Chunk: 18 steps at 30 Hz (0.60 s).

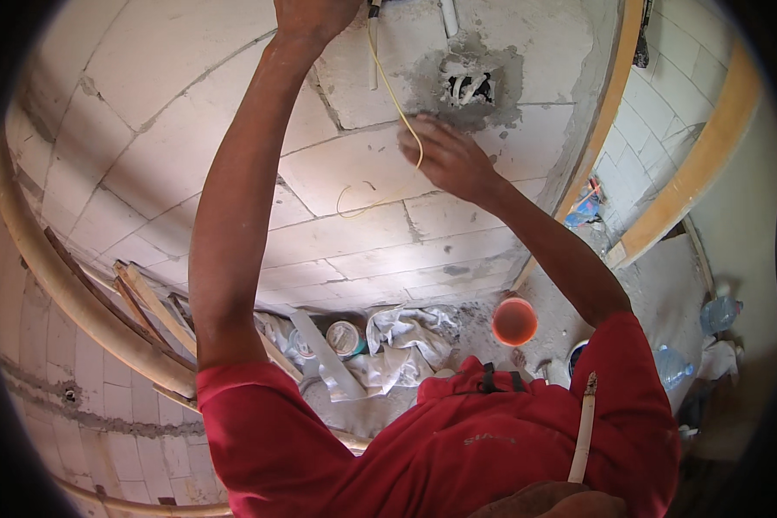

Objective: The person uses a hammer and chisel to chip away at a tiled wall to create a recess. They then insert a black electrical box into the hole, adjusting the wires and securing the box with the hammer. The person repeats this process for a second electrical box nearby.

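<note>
My left hand (312, 15) is raised at the top edge, near a white conduit (373, 65) on the block wall; its fingers are cut off by the frame. A thin yellow wire (387, 79) hangs from beside that conduit and curves down the wall. My right hand (445, 155) is lifted just below a wall box (470, 88) set in grey mortar, with white strands inside it. The wire passes across the right fingers, which look bent and are blurred; whether they grip it does not show. The wire's lower end curls loosely against the blocks (345, 233).
Wooden posts (695, 173) stand on the right and a curved pole (78, 293) on the left. Below lie an orange bucket (514, 321), a tub (344, 337), white sacks (410, 338), a board (326, 358) and plastic bottles (672, 367). A cigarette (584, 432) juts up close to the camera.
</note>
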Motion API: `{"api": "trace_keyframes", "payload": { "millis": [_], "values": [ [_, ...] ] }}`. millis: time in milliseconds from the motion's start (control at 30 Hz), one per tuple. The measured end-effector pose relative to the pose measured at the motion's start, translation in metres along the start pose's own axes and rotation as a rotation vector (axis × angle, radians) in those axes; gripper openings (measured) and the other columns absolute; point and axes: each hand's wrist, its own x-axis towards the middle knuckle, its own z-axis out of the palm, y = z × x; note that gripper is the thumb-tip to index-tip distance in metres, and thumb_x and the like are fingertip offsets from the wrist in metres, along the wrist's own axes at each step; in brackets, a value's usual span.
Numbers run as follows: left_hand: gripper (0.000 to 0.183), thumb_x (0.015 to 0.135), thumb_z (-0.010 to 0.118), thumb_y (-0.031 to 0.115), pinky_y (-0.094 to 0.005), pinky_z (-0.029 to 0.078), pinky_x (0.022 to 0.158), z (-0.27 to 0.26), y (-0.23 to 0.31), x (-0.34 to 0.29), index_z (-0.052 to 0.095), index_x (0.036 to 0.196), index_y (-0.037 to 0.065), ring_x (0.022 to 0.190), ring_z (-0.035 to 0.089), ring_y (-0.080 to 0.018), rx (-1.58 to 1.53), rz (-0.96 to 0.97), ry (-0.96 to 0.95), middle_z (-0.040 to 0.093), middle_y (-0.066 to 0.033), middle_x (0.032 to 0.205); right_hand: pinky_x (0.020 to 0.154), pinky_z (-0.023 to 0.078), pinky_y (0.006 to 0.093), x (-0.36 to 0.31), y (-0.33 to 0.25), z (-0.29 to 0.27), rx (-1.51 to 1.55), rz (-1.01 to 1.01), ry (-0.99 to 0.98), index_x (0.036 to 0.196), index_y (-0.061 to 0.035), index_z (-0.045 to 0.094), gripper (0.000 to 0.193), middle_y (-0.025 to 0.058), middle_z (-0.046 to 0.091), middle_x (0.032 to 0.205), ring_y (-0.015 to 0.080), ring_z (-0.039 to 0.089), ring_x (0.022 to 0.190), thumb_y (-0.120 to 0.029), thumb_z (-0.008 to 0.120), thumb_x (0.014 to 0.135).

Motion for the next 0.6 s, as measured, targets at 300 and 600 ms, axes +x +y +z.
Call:
{"api": "trace_keyframes", "payload": {
  "millis": [300, 600],
  "values": [
    [0.031, 0.093, 0.063, 0.022, -0.0487, 0.053, 0.084, 0.006, 0.001, -0.002, 0.065, 0.118, 0.004, 0.094, 0.065, -0.0402, 0.012, 0.031, 0.052, 0.07, -0.0194, 0.098, 0.114, 0.045, 0.0445, -0.049, 0.031, -0.045, -0.06, 0.253, 0.101, 0.13, -0.0042, 0.064, 0.038, 0.013, 0.061, 0.137, 0.0296, 0.058, 0.129, -0.018, 0.068, 0.095],
    [0.034, 0.093, 0.064, 0.021, -0.0502, 0.052, 0.083, 0.008, 0.001, -0.005, 0.063, 0.122, 0.003, 0.092, 0.062, -0.0398, 0.094, 0.085, 0.058, 0.067, -0.0191, 0.096, 0.122, 0.035, 0.0463, -0.096, 0.012, -0.038, 0.017, 0.14, -0.406, 0.153, -0.0044, 0.041, 0.067, 0.013, 0.04, 0.159, 0.031, 0.042, 0.146, -0.023, 0.069, 0.095]
  ]
}}
